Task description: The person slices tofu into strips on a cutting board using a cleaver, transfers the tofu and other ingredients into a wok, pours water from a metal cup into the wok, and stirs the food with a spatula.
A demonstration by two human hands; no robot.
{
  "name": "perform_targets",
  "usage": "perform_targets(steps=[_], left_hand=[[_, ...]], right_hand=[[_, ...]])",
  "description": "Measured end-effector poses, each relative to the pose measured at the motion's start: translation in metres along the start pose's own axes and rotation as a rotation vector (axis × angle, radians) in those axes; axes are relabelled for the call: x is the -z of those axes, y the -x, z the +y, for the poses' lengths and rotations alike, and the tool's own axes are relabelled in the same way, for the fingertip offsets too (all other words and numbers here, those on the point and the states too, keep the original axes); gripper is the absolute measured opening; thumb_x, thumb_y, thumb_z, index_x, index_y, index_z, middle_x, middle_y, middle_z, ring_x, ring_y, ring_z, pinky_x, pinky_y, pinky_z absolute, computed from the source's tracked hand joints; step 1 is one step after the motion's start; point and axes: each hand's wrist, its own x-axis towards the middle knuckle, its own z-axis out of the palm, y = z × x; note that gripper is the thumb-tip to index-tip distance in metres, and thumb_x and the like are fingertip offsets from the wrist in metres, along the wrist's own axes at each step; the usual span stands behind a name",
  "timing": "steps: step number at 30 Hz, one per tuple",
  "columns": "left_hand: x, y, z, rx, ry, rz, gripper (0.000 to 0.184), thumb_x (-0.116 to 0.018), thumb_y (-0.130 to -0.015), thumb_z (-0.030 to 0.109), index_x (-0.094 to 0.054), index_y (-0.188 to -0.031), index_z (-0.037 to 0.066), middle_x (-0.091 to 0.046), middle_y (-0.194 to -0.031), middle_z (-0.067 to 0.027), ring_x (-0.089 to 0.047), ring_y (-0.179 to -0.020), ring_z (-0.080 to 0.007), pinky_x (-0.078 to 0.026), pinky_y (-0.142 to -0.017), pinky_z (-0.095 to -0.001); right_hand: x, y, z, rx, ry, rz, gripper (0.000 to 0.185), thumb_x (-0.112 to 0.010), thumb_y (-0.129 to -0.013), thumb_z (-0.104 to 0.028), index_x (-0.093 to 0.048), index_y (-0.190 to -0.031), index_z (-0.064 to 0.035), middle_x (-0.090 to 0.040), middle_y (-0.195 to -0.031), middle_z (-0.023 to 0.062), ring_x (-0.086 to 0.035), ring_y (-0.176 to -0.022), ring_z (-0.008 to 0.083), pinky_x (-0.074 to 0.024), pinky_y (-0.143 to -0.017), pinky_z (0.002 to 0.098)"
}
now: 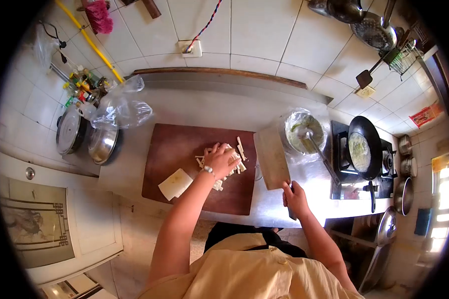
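On the reddish-brown cutting board (169, 144), my left hand (219, 160) lies palm down with spread fingers over a heap of pale cut strips (240, 168), which look like tofu or dough. The hand covers part of the heap. A pale uncut slab (175, 184) rests nearer the board's lower left. My right hand (295, 198) is wrapped around the handle of a cleaver (273, 162). Its broad blade is held up off the board's right edge, with the flat side facing me.
Right of the cleaver stands a plastic-lined bowl (292, 137) with a ladle (317, 148) in it. A black wok (369, 132) with pale food sits on the stove (340, 144). At left are a metal bowl (103, 144), a lidded pot (71, 132) and a plastic bag (122, 109).
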Motion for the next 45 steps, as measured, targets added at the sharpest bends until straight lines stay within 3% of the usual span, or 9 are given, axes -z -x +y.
perform_targets(steps=[4, 6, 11, 14, 20, 21, 31, 41, 45], left_hand=[[-0.023, 0.056, -0.012, -0.117, 0.207, 0.484, 0.047, -0.053, -0.090, 0.034, -0.049, -0.130, 0.010, -0.039, -0.139, -0.0142, -0.033, -0.132, -0.0332, -0.027, -0.107, -0.0522], [-0.050, 0.084, -0.014, 0.078, 0.331, 0.552, 0.050, -0.055, -0.090, 0.026, -0.042, -0.133, 0.004, -0.037, -0.139, -0.0199, -0.032, -0.132, -0.0367, -0.027, -0.108, -0.0494], [-0.081, 0.075, -0.007, 0.240, 0.508, 0.760, 0.054, -0.045, -0.094, 0.030, -0.034, -0.139, 0.002, -0.029, -0.143, -0.0260, -0.029, -0.132, -0.0425, -0.023, -0.109, -0.0506], [-0.078, 0.042, -0.005, 0.235, 0.430, 0.857, 0.049, -0.048, -0.092, 0.031, -0.044, -0.135, 0.007, -0.039, -0.139, -0.0212, -0.033, -0.130, -0.0391, -0.026, -0.106, -0.0505], [-0.073, 0.022, 0.002, 0.231, 0.350, 0.853, 0.040, -0.050, -0.090, 0.032, -0.055, -0.125, 0.015, -0.049, -0.133, -0.0138, -0.041, -0.125, -0.0347, -0.030, -0.100, -0.0498], [-0.064, 0.025, 0.008, 0.212, 0.307, 0.895, 0.034, -0.050, -0.090, 0.026, -0.057, -0.119, 0.008, -0.052, -0.126, -0.0175, -0.046, -0.119, -0.0357, -0.035, -0.098, -0.0490], [-0.057, 0.037, -0.001, 0.143, 0.442, 0.987, 0.037, -0.062, -0.082, 0.021, -0.061, -0.116, 0.007, -0.051, -0.126, -0.0166, -0.048, -0.116, -0.0381, -0.040, -0.095, -0.0491], [0.015, 0.056, 0.057, 0.156, 0.308, 0.936, 0.038, -0.059, -0.085, 0.022, -0.057, -0.121, 0.011, -0.047, -0.134, -0.0134, -0.045, -0.123, -0.0345, -0.039, -0.099, -0.0461], [0.035, 0.027, 0.111, -0.040, 0.349, 0.976, 0.036, -0.060, -0.083, 0.021, -0.060, -0.117, 0.008, -0.048, -0.130, -0.0165, -0.047, -0.117, -0.0374, -0.039, -0.097, -0.0491]], right_hand=[[-0.025, -0.043, 0.024, -0.138, -0.229, -0.040, 0.032, -0.052, -0.095, -0.034, -0.050, -0.088, -0.0022, -0.049, -0.055, 0.0046, -0.046, -0.040, 0.0142, -0.0382, -0.039, 0.0287], [-0.029, -0.055, 0.032, -0.157, -0.274, -0.073, 0.034, -0.053, -0.094, -0.036, -0.050, -0.089, -0.0025, -0.048, -0.054, 0.0046, -0.046, -0.040, 0.0148, -0.0382, -0.039, 0.0291], [-0.035, -0.073, 0.040, -0.189, -0.167, -0.135, 0.039, -0.056, -0.092, -0.040, -0.051, -0.094, -0.0014, -0.048, -0.054, 0.0043, -0.045, -0.039, 0.0151, -0.0391, -0.040, 0.0296], [-0.046, -0.072, 0.037, -0.196, -0.103, -0.202, 0.036, -0.055, -0.093, -0.039, -0.049, -0.093, -0.0037, -0.047, -0.054, 0.0031, -0.045, -0.040, 0.0143, -0.0386, -0.040, 0.0288], [-0.088, -0.046, 0.014, -0.151, 0.015, -0.374, 0.034, -0.055, -0.094, -0.037, -0.049, -0.096, -0.0040, -0.046, -0.054, 0.0019, -0.044, -0.041, 0.0121, -0.0374, -0.040, 0.0265], [-0.095, -0.040, 0.014, -0.143, 0.037, -0.387, 0.034, -0.055, -0.094, -0.037, -0.049, -0.097, -0.0037, -0.046, -0.054, 0.0020, -0.044, -0.041, 0.0122, -0.0375, -0.040, 0.0268], [-0.118, -0.011, 0.002, -0.159, -0.028, -0.436, 0.031, -0.056, -0.094, -0.034, -0.047, -0.094, -0.0043, -0.047, -0.054, 0.0016, -0.045, -0.042, 0.0116, -0.0376, -0.041, 0.0260], [-0.077, 0.029, -0.036, -0.022, -0.152, -0.409, 0.037, -0.058, -0.092, -0.038, -0.051, -0.099, -0.0022, -0.047, -0.053, 0.0009, -0.045, -0.042, 0.0105, -0.0380, -0.041, 0.0271], [-0.032, 0.042, -0.043, -0.004, -0.252, -0.322, 0.036, -0.059, -0.092, -0.038, -0.052, -0.096, -0.0034, -0.047, -0.053, 0.0008, -0.045, -0.042, 0.0105, -0.0386, -0.040, 0.0282]])
